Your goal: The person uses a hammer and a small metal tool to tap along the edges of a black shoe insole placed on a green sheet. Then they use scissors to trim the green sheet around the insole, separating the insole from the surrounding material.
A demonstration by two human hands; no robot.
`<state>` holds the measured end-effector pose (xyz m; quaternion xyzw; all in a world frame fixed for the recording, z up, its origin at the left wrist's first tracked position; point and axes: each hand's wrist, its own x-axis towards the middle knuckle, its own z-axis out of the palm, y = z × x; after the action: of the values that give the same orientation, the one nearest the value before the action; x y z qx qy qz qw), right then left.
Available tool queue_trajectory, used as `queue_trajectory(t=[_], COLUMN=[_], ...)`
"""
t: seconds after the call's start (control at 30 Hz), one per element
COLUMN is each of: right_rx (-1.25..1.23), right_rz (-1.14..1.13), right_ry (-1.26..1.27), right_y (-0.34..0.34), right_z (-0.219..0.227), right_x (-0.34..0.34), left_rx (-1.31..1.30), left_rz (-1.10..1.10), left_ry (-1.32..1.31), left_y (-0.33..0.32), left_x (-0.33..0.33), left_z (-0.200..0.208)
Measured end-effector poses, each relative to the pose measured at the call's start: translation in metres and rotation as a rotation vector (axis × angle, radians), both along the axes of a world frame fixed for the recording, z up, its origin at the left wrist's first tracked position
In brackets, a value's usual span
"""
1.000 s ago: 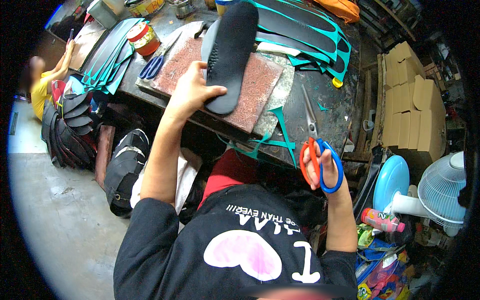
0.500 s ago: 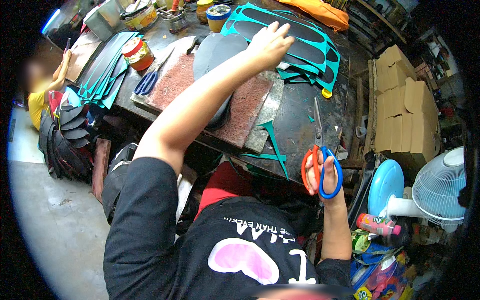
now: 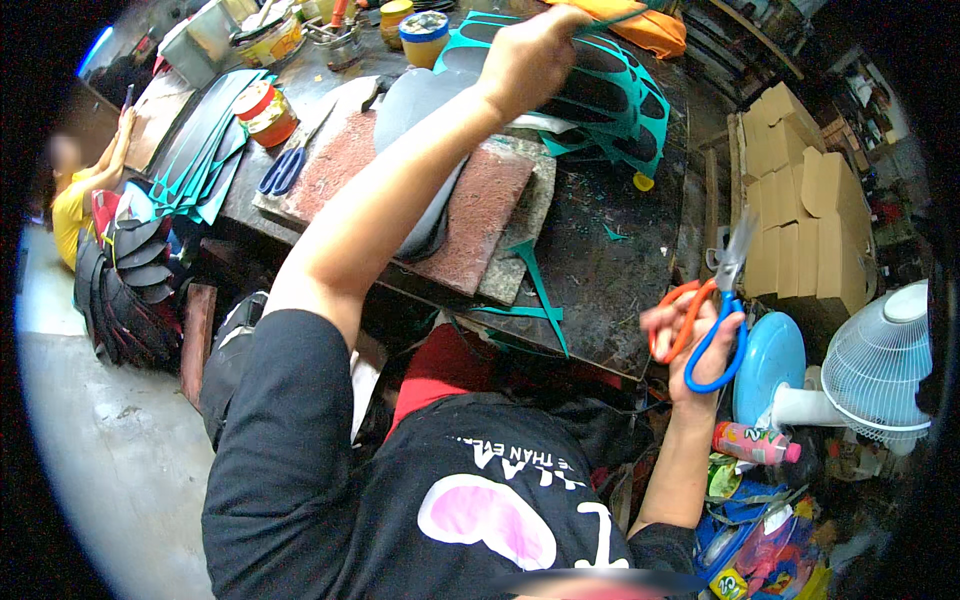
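Over the far side of the workbench, my left hand (image 3: 528,62) is closed on the edge of a teal-and-black sheet (image 3: 618,19), seen nearly edge-on as it lifts. Beneath it lies a stack of similar sheets (image 3: 600,100) marked with long oval shapes. At the right, beyond the bench's near corner, my right hand (image 3: 708,350) holds scissors (image 3: 733,265) with one orange-red and one blue handle loop; their blades point up and away. Under my left forearm, grey sole-shaped pieces (image 3: 405,110) rest on a reddish, rough-topped block (image 3: 485,215).
Dark-handled scissors (image 3: 283,172), a red-lidded jar (image 3: 265,112) and more teal sheets (image 3: 200,140) occupy the bench's left. Teal offcuts (image 3: 540,290) lie near its front edge. Cartons (image 3: 790,200) and a fan (image 3: 875,365) stand right. Another person (image 3: 75,205) sits far left.
My left hand has closed on a sheet's edge and drawn it up and nearer. My right hand has swung rightward with the scissors, whose blades now tilt right.
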<state>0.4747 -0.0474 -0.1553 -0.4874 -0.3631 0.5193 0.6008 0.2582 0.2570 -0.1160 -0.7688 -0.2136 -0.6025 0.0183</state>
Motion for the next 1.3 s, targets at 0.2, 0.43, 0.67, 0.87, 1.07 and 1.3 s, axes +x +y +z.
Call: queue_trajectory(t=[0.2,0.43,0.67,0.87,1.07,1.3], right_rx=[0.185,0.154,0.122,0.042,0.125,0.083], right_rz=[0.109,-0.044,-0.042,-0.110,-0.097,0.060], right_ry=[0.233,0.074,0.006,0.108,0.003,-0.227], right_y=[0.058,0.075,0.071,0.066,0.035,-0.004], right_z=[0.010,-0.005,-0.006,0.000,0.006,-0.001], right_x=[-0.007,-0.025,-0.025,-0.029,-0.030,-0.026], left_rx=[0.015,-0.235,-0.523,-1.171,-1.475,-1.158], left_rz=[-0.346,0.217,0.433,0.053,-0.863,-0.405], left_ry=[0.606,0.796,0.599,0.640,-0.598,-0.421], left_y=[-0.105,-0.091,-0.097,-0.160,-0.182,-0.188], left_x=[-0.044,-0.112,-0.120,-0.065,-0.063,-0.070], left_z=[-0.027,-0.053,-0.044,-0.026,-0.017,-0.033])
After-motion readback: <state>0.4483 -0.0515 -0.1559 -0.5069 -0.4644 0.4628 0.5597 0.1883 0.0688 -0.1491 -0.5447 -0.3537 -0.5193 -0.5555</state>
